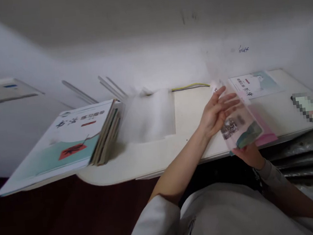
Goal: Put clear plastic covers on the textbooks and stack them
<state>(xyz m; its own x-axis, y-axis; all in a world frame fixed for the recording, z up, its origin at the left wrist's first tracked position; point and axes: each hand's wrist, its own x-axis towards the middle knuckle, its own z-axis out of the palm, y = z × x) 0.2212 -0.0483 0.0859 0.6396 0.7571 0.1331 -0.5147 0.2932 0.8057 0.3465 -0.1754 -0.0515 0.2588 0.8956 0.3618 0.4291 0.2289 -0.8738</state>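
I find the printed packet [247, 125], in a clear sleeve, between the two hands, above the front edge of the tabletop [191, 110] and right of its middle. The left hand [217, 113] lies over the packet's left side, its fingers spread and extended across the upper part of the face; I cannot tell how firmly they press. The right hand [250, 155] is below the packet, pinching its lower edge just in front of the tabletop's front edge; part of its grip is hidden behind the packet.

I note a pink sheet [267, 132] showing past the packet's right side, near the front edge; whether it is held or lying down I cannot determine. Beyond the packet, toward the rear edge, a printed sheet [264, 83] lies flat. Near the right end I record a pixelated object [307, 107], too obscured to identify.

At the left end, a stack of booklets [75, 140] extends past the rounded front-left corner. Just beside it, toward the tabletop's middle, I see translucent sleeves [151, 116], blurred, their count unclear. A yellow cable [190, 86] runs along the rear edge, between the sleeves and the left hand.
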